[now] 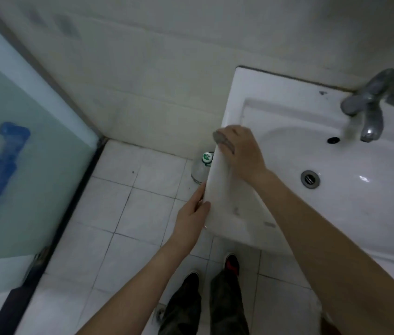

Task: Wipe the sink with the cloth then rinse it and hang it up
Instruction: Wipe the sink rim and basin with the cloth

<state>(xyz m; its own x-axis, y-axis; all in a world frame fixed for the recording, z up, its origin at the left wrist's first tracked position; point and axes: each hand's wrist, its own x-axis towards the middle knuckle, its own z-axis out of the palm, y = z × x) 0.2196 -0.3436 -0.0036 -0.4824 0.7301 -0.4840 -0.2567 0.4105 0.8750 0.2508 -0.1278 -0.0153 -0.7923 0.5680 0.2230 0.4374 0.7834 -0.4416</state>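
Note:
The white sink (360,213) fills the right side, with a metal tap (370,110) at the back and a drain (310,179) in the bowl. My right hand (242,153) lies over the sink's left rim, its fingers curled on a small grey cloth (218,139) pressed against the edge. Most of the cloth is hidden under the fingers. My left hand (193,213) grips the same rim lower down, thumb on top and fingers along the side.
A plastic bottle (200,168) with a green and white cap stands on the tiled floor (142,209) beside the sink. A frosted glass door (22,153) with a blue shape behind it closes the left side. My shoes (231,263) are below the sink's front.

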